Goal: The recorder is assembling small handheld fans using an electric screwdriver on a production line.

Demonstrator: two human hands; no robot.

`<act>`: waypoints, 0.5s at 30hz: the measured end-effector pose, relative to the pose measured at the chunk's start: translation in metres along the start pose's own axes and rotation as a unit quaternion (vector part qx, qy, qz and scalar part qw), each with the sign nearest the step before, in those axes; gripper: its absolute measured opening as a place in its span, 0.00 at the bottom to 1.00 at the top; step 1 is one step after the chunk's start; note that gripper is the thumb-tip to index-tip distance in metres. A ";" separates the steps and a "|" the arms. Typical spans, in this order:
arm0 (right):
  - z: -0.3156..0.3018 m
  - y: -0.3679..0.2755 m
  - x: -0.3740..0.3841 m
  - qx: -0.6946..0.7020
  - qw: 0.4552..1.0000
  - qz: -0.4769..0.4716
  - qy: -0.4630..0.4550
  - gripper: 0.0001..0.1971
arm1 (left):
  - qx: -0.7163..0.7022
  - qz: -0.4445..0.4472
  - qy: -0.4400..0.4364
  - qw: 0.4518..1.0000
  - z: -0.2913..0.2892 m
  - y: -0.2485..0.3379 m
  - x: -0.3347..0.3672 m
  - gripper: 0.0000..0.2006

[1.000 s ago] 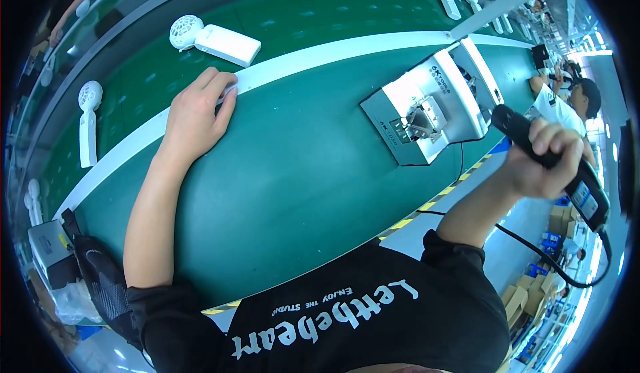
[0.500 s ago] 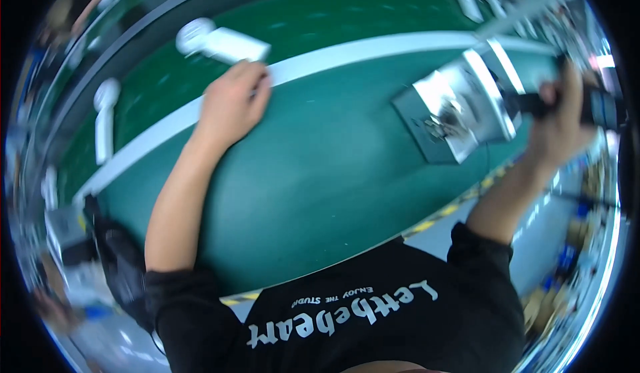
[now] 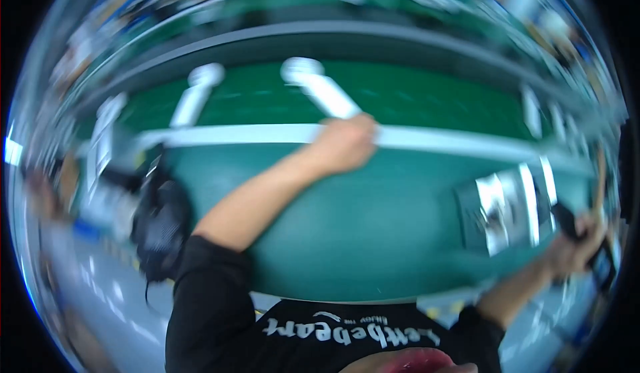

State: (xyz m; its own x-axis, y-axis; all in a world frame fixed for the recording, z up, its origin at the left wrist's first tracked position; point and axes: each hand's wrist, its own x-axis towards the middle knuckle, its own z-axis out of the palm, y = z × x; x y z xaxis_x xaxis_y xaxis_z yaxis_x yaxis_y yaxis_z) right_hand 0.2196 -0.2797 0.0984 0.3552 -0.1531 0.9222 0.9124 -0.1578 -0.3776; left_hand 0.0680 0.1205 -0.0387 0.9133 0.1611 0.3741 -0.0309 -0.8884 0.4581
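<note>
My left hand (image 3: 347, 143) reaches forward to the pale strip along the green belt. Its fingers are closed at the near end of a white device (image 3: 330, 95), which has a long flat body and a round head pointing away from me. Out at the right, my right hand (image 3: 579, 245) is wrapped round a black tool (image 3: 567, 221); blur hides its exact kind. Left of that hand stands a silvery box (image 3: 530, 203) with small metal parts (image 3: 493, 206) lying in its front tray.
Similar white devices (image 3: 191, 105) lie on the green belt (image 3: 413, 93) at the left, and other white pieces (image 3: 531, 112) at the far right. A black bag (image 3: 160, 216) hangs at the green table's (image 3: 360, 233) left end. Part of a person shows beyond the belt.
The view has swung left, so table, box and hands sit further right in it. My left hand remains at the white device's end; my right hand still grips the black tool.
</note>
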 end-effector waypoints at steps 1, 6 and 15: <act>-0.030 0.023 0.006 0.218 0.970 0.106 -0.020 0.05 | 0.014 0.001 -0.004 1.000 0.011 0.000 -0.002 0.04; 0.025 -0.044 -0.005 0.102 0.991 0.083 0.003 0.04 | 0.000 0.071 0.038 0.997 -0.032 0.000 -0.021 0.06; -0.008 -0.033 -0.004 0.417 0.906 0.013 0.067 0.14 | -0.024 0.099 0.048 0.994 -0.033 -0.003 -0.005 0.04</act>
State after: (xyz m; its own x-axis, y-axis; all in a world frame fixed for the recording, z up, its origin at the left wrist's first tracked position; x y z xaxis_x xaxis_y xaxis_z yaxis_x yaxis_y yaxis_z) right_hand 0.1860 -0.2816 0.1065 0.4014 -0.2727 0.8744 0.7605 0.6312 -0.1522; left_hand 0.0499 0.1363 -0.0159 0.8444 0.0283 0.5350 -0.2273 -0.8853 0.4056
